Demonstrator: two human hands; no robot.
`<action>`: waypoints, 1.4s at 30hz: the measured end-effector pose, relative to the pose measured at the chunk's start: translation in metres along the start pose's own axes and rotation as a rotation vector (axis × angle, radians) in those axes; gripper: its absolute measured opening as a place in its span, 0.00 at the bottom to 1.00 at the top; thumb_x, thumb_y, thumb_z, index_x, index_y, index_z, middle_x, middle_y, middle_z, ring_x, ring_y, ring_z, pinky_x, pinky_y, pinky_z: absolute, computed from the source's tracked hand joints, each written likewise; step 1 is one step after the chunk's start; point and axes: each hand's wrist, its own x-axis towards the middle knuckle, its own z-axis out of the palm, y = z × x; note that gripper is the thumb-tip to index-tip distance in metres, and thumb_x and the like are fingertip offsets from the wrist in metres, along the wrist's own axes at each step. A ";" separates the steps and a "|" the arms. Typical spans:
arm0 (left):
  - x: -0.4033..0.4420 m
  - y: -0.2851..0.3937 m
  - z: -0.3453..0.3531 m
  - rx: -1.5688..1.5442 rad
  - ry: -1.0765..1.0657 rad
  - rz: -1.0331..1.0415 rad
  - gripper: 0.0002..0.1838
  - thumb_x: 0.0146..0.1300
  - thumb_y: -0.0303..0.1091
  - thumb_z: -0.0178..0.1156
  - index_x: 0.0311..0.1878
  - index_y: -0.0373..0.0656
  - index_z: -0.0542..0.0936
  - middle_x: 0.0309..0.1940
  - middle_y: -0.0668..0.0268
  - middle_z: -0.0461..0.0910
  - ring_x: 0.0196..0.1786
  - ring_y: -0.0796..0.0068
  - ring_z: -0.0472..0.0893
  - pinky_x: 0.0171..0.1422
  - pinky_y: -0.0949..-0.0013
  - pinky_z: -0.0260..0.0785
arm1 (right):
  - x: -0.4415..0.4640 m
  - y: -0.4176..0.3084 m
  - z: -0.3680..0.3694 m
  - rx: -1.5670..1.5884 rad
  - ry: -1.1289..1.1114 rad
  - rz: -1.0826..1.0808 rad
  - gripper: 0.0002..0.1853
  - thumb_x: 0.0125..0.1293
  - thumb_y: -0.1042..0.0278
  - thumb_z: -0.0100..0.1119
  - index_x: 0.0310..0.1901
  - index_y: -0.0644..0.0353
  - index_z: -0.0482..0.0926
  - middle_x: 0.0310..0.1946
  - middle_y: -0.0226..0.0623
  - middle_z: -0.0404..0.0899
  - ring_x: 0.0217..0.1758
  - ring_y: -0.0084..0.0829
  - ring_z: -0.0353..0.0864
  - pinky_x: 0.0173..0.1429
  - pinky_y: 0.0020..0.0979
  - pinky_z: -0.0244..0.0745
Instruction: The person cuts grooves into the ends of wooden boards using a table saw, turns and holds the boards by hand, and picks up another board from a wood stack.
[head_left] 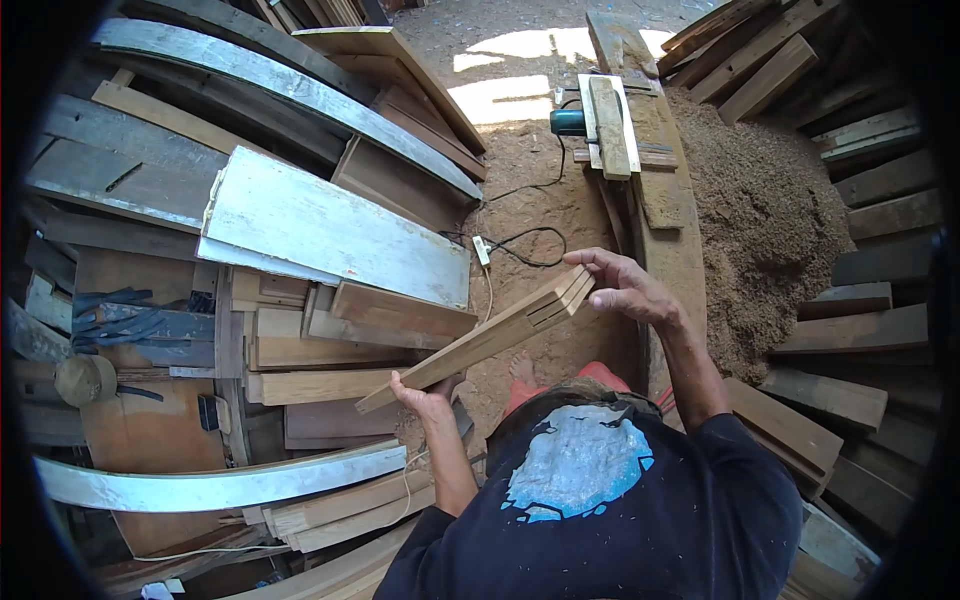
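Observation:
A long, narrow wooden board (475, 342) is held at a slant in front of my body, its right end higher than its left. Slots or notches are cut into that right end, where my right hand (632, 287) grips it between thumb and fingers. Near the lower left end, my left hand (428, 400) is wrapped round the board from below, thumb along the near side; its other fingers are partly hidden.
A long bench (672, 265) with a green power tool (568, 122) stands on the right, beside a heap of wood shavings (765, 220). A black cord and white socket strip (482, 250) lie on the ground. Stacked planks, including a white-painted board (335, 235), fill the left.

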 end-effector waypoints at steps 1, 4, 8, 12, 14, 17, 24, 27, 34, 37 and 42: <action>-0.001 0.002 -0.003 0.004 -0.034 -0.037 0.48 0.55 0.67 0.59 0.73 0.49 0.62 0.70 0.47 0.64 0.70 0.36 0.66 0.60 0.17 0.61 | 0.000 -0.014 0.011 0.018 -0.013 -0.002 0.38 0.63 0.60 0.77 0.71 0.63 0.68 0.57 0.34 0.77 0.62 0.25 0.75 0.67 0.30 0.71; 0.014 0.004 -0.026 0.008 -0.101 -0.131 0.45 0.58 0.66 0.55 0.72 0.44 0.64 0.70 0.45 0.66 0.70 0.35 0.67 0.62 0.19 0.63 | 0.005 -0.026 0.039 -0.089 0.004 -0.015 0.37 0.62 0.60 0.78 0.69 0.61 0.69 0.53 0.32 0.77 0.59 0.25 0.76 0.64 0.32 0.74; 0.041 -0.010 -0.064 0.174 -0.180 -0.093 0.42 0.63 0.64 0.50 0.68 0.37 0.70 0.65 0.43 0.73 0.67 0.35 0.73 0.61 0.22 0.68 | 0.015 -0.038 0.054 -0.361 -0.039 -0.155 0.29 0.57 0.61 0.81 0.57 0.62 0.79 0.46 0.36 0.81 0.53 0.31 0.81 0.60 0.36 0.75; 0.046 -0.025 -0.068 0.220 -0.262 -0.198 0.43 0.63 0.63 0.44 0.70 0.35 0.69 0.66 0.39 0.70 0.62 0.32 0.73 0.57 0.29 0.70 | 0.019 -0.042 0.063 -0.360 0.002 -0.161 0.27 0.54 0.60 0.82 0.52 0.63 0.81 0.42 0.36 0.81 0.50 0.33 0.81 0.55 0.36 0.74; 0.040 -0.032 -0.063 0.227 -0.294 -0.222 0.45 0.60 0.60 0.43 0.73 0.33 0.67 0.69 0.35 0.64 0.64 0.31 0.68 0.62 0.34 0.65 | 0.020 -0.043 0.064 -0.415 0.001 -0.177 0.26 0.54 0.60 0.82 0.51 0.62 0.82 0.42 0.36 0.81 0.49 0.33 0.81 0.54 0.36 0.73; 0.042 -0.038 -0.069 0.190 -0.314 -0.252 0.44 0.60 0.59 0.44 0.72 0.33 0.68 0.68 0.34 0.66 0.64 0.31 0.69 0.62 0.34 0.65 | 0.023 -0.042 0.067 -0.439 -0.006 -0.213 0.26 0.54 0.60 0.82 0.52 0.61 0.82 0.41 0.35 0.81 0.49 0.32 0.80 0.56 0.35 0.73; 0.012 -0.043 -0.043 0.080 -0.327 -0.244 0.42 0.68 0.62 0.45 0.70 0.32 0.71 0.66 0.37 0.73 0.67 0.33 0.75 0.71 0.31 0.67 | 0.032 -0.032 0.098 0.205 -0.028 -0.128 0.29 0.58 0.61 0.81 0.56 0.62 0.77 0.49 0.33 0.82 0.56 0.25 0.81 0.64 0.32 0.74; 0.009 -0.044 -0.050 0.259 -0.290 -0.369 0.45 0.67 0.68 0.49 0.67 0.31 0.74 0.59 0.41 0.80 0.66 0.40 0.78 0.73 0.38 0.68 | 0.050 -0.018 0.119 0.078 -0.076 -0.249 0.25 0.60 0.61 0.80 0.52 0.63 0.76 0.48 0.36 0.83 0.53 0.25 0.83 0.60 0.31 0.77; -0.018 -0.070 -0.072 1.088 -0.571 0.713 0.57 0.64 0.74 0.59 0.79 0.36 0.56 0.75 0.49 0.62 0.80 0.52 0.60 0.83 0.46 0.47 | 0.088 -0.026 0.161 -0.169 0.033 -0.264 0.26 0.58 0.59 0.82 0.46 0.60 0.74 0.38 0.28 0.77 0.41 0.19 0.76 0.48 0.28 0.74; -0.048 -0.085 0.017 0.688 -0.772 0.815 0.55 0.60 0.75 0.63 0.75 0.36 0.65 0.72 0.54 0.69 0.75 0.58 0.68 0.81 0.53 0.56 | 0.096 -0.043 0.188 -0.218 0.078 -0.357 0.25 0.60 0.53 0.80 0.41 0.60 0.72 0.31 0.30 0.75 0.34 0.21 0.74 0.38 0.29 0.72; -0.044 -0.072 0.056 0.438 -0.768 0.528 0.54 0.63 0.76 0.60 0.75 0.37 0.65 0.72 0.53 0.69 0.74 0.57 0.70 0.80 0.53 0.58 | 0.103 -0.068 0.194 -0.507 -0.048 -0.477 0.29 0.63 0.56 0.75 0.55 0.67 0.74 0.42 0.46 0.80 0.46 0.41 0.83 0.51 0.40 0.78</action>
